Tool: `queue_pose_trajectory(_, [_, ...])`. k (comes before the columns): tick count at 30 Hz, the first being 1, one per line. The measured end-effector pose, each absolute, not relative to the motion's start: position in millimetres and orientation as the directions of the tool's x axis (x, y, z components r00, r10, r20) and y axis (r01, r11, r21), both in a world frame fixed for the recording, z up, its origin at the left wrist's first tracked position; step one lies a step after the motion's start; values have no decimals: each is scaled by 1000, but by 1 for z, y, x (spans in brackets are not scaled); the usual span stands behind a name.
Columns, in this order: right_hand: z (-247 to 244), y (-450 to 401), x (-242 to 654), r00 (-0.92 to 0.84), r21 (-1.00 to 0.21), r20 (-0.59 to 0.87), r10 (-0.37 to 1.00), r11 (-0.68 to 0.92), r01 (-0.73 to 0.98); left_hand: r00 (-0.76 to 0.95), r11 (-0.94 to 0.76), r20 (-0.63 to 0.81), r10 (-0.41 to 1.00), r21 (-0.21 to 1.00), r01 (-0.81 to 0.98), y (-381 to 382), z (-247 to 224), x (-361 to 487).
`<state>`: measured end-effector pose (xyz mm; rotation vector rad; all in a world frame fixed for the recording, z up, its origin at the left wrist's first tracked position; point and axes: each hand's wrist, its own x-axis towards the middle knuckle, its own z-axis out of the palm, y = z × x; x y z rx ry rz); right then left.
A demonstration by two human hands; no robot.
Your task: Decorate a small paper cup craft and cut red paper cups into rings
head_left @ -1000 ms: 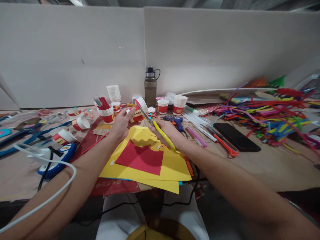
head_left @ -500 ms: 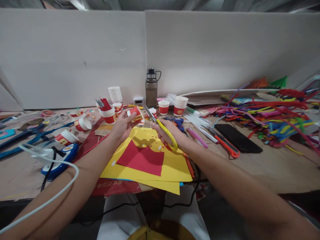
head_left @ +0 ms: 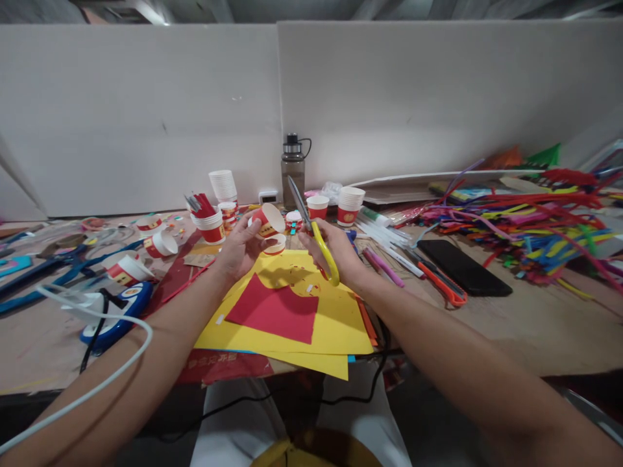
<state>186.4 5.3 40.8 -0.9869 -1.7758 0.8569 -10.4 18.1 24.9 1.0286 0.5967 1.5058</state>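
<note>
My left hand (head_left: pixel 242 246) is closed around a red and white paper cup (head_left: pixel 267 222), tilted so that its open mouth faces right. Yellow-handled scissors (head_left: pixel 321 243) are in my right hand (head_left: pixel 335 250), their blades pointing up and away from me; whether the blades are parted is hard to make out. A gap separates the scissors from the cup. Below both hands lie yellow paper sheets (head_left: pixel 287 337) with a red paper piece (head_left: pixel 272 308) on top, one edge cut in a curve. Small scraps are scattered on the yellow sheet. Another paper cup (head_left: pixel 276 244) stands just under the held one.
Stacked paper cups (head_left: pixel 350 206), a water bottle (head_left: pixel 293 172) and a cup of pencils (head_left: pixel 208 224) stand at the back. Rightward lie a utility knife (head_left: pixel 442 283), a black phone (head_left: pixel 464 267) and colourful pipe cleaners (head_left: pixel 525 227). A blue glue gun or similar tool and white cable (head_left: pixel 141 344) lie left.
The cup in my left hand has turned, so its open mouth now shows more. My right hand has tipped the scissors more upright, with the blades higher and farther from the cup.
</note>
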Motion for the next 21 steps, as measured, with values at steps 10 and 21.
queue_pose_trajectory(10, [34, 13, 189, -297, -781, 446, 844, 529, 331, 29, -63, 94, 995, 833, -550, 22, 29, -12])
queue_pose_trajectory(21, [32, 19, 191, -322, -697, 474, 820, 573, 431, -77, 19, -43, 996, 956, -292, 30, 14, -20])
